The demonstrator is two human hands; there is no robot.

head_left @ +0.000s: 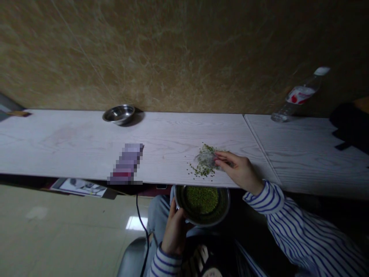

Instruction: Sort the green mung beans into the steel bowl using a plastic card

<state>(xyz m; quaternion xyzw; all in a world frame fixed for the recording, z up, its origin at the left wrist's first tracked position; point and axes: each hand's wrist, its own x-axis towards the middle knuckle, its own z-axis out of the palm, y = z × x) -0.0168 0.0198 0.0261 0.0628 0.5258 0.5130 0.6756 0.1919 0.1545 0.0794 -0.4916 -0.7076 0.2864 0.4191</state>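
Note:
My left hand (pixel 175 227) grips the left rim of a steel bowl (pixel 226 209), held over my lap just below the table's front edge. Small green beans (pixel 202 199), which look like mung beans, cover its bottom. Above the tabletop, my right hand (pixel 236 169) has its thumb and fingers closed on a greyish, see-through piece (pixel 206 158). It looks like crumpled plastic, but its exact kind is unclear. Loose green beans (pixel 204 170) lie scattered on the table around and beneath that piece.
A second steel bowl (pixel 118 114) stands near the wall. Left of the beans lies a pixelated purple object (pixel 127 163). At the right are a capped plastic bottle (pixel 300 94) and a dark object (pixel 351 125). A black cable (pixel 141 219) hangs below the table edge.

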